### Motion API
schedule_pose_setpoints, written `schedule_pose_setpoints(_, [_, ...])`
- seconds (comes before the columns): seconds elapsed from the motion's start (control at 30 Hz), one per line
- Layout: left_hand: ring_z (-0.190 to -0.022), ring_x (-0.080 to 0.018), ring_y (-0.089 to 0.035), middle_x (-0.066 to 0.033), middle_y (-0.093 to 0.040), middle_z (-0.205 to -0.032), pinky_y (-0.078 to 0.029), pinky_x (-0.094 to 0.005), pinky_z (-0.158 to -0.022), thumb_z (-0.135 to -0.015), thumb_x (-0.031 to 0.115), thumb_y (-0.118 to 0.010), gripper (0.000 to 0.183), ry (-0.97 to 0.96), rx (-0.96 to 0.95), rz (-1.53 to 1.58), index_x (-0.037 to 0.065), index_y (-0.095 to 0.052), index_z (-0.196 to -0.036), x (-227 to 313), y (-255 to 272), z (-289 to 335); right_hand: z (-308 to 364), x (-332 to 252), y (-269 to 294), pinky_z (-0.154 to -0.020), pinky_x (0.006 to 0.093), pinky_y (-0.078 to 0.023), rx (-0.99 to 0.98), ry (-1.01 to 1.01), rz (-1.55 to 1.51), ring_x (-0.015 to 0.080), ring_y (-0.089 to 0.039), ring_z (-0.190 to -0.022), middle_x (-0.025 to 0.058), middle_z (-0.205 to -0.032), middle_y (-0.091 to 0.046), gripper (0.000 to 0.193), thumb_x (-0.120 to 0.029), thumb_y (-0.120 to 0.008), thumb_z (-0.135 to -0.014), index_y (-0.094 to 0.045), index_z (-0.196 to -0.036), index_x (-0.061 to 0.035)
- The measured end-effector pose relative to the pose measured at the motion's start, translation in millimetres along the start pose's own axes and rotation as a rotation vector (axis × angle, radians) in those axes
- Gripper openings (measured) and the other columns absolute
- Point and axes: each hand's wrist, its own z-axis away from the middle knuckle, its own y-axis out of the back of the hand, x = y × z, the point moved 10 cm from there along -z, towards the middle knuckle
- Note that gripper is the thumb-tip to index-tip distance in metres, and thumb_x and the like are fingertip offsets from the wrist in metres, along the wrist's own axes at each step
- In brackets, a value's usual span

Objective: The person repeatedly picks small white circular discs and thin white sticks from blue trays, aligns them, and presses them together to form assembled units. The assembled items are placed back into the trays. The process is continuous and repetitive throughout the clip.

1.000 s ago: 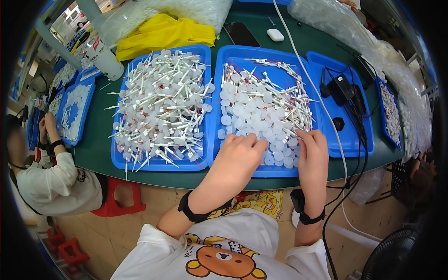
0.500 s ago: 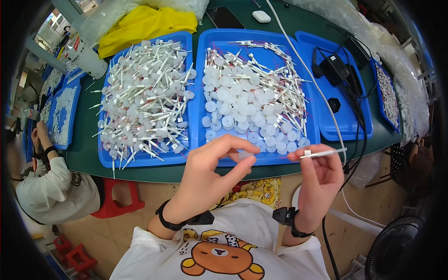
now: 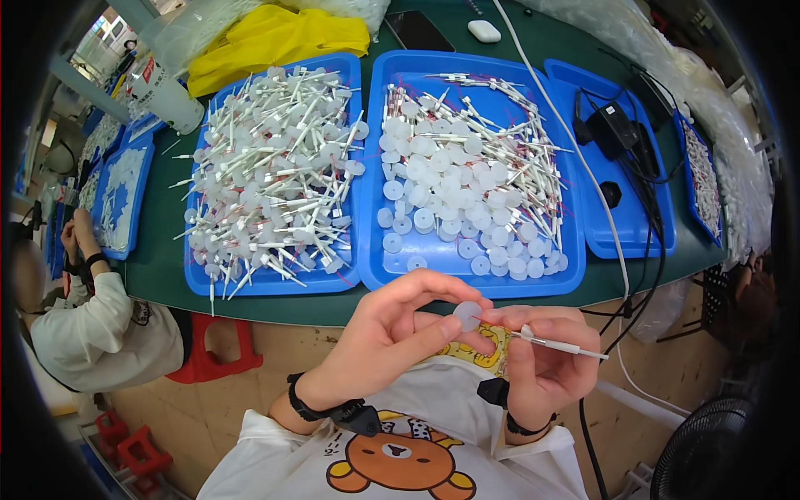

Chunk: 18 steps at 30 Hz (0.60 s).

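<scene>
Between the thumb and fingers of my left hand [image 3: 400,329] is a translucent white disc [image 3: 467,314], tilted with its flat face showing. My right hand [image 3: 546,367] pinches a slim white stick-like part [image 3: 567,345] with a small white block near one end. From that end a thin red wire [image 3: 493,323] runs to the middle of the disc; I cannot tell whether it passes through. Both hands are close together in front of the middle blue tray [image 3: 467,289], which holds loose discs [image 3: 450,171] and more white stick parts [image 3: 542,179].
A left blue tray [image 3: 279,289] is heaped with discs and sticks. Another blue tray [image 3: 612,242] at right holds a black power adapter [image 3: 612,127]. A white cable [image 3: 575,158] crosses the table. Yellow bag [image 3: 279,42] and phone [image 3: 419,32] lie behind. Another person [image 3: 104,325] sits at left.
My hands have moved nearer my body and closer together. The disc now meets the red wire's end, and the stick part tilts downward to the right. The view has shifted slightly.
</scene>
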Motion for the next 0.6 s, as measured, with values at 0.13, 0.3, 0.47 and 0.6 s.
schedule_pose_setpoints(0.13, [-0.098,-0.0299,-0.069,-0.0227,-0.062,-0.117,-0.056,-0.0408,-0.089,-0.096,0.005,-0.056,0.028,-0.017,0.011,0.011,-0.005,-0.051,-0.121,-2.3,2.1,-1.4,1.2,2.3,-0.1,-0.078,0.0363,-0.060,-0.002,-0.009,0.006,0.0285,-0.071,-0.091,0.0211,-0.098,-0.066,0.033,0.017,-0.064,-0.079,-0.056,-0.108,0.0042])
schedule_pose_setpoints(0.3, [-0.097,-0.0274,-0.069,-0.0202,-0.063,-0.114,-0.053,-0.0412,-0.094,-0.097,0.011,-0.057,0.028,-0.030,0.014,0.018,-0.005,-0.051,-0.119,-4.5,1.9,-1.4,2.2,2.3,1.1,-0.077,0.0352,-0.060,-0.026,-0.008,0.034,0.0284,-0.071,-0.089,0.0200,-0.097,-0.067,0.033,0.016,-0.065,-0.079,-0.057,-0.108,0.0034])
schedule_pose_setpoints(0.47, [-0.100,-0.0246,-0.068,-0.0174,-0.064,-0.113,-0.048,-0.0398,-0.100,-0.097,0.008,-0.058,0.026,-0.001,-0.010,0.047,-0.005,-0.052,-0.118,-4.6,3.2,-2.1,-0.3,0.9,2.2,-0.074,0.0340,-0.059,-0.061,-0.018,0.099,0.0284,-0.071,-0.088,0.0198,-0.095,-0.069,0.033,0.016,-0.067,-0.077,-0.059,-0.107,0.0036])
schedule_pose_setpoints(0.6, [-0.108,-0.0171,-0.061,-0.0122,-0.060,-0.119,-0.051,-0.0308,-0.092,-0.094,-0.002,-0.061,0.027,-0.054,-0.090,0.008,-0.004,-0.054,-0.120,-6.3,-2.1,-2.0,-5.5,-0.7,-2.0,-0.070,0.0325,-0.055,-0.094,0.001,0.121,0.0258,-0.070,-0.081,0.0156,-0.094,-0.070,0.032,0.014,-0.072,-0.073,-0.064,-0.101,0.0022])
